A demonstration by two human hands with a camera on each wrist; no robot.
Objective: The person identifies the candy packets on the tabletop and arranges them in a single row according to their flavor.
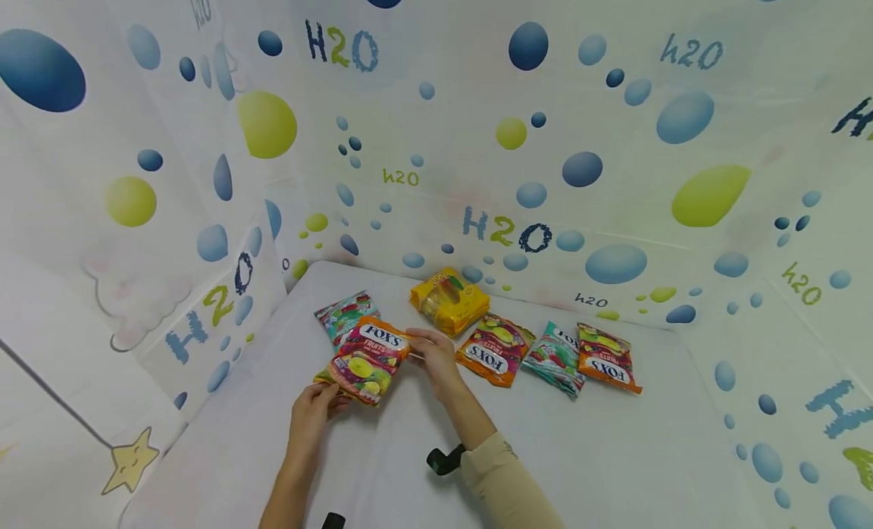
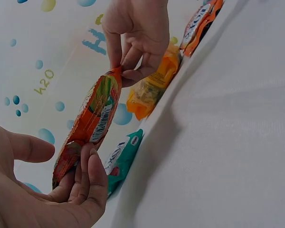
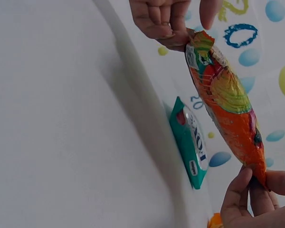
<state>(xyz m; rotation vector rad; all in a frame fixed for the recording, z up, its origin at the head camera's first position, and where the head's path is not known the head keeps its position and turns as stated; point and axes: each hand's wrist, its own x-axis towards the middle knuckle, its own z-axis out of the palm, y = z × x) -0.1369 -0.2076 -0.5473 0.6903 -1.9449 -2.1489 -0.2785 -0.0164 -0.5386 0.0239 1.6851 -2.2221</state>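
Between both hands, an orange bag of Fox's fruit candy (image 1: pixel 368 366) is held tilted above the white table, its front facing up. My right hand (image 1: pixel 433 358) pinches the bag's right-hand edge between thumb and fingers, clearly seen in the right wrist view. At the bag's lower left end, my left hand (image 1: pixel 315 411) supports it with the fingers beneath, while the thumb stands apart from the wrapper, as the left wrist view shows. Partly covered behind the held bag lies a teal Fox's bag (image 1: pixel 344 309).
A yellow candy bag (image 1: pixel 446 298) lies at the back of the white table (image 1: pixel 614 453). Rightward of it follow an orange bag (image 1: pixel 498 347), a teal bag (image 1: pixel 555 358) and another orange bag (image 1: pixel 607 355). Patterned curtain walls (image 1: pixel 450 135) enclose the table's back and sides.
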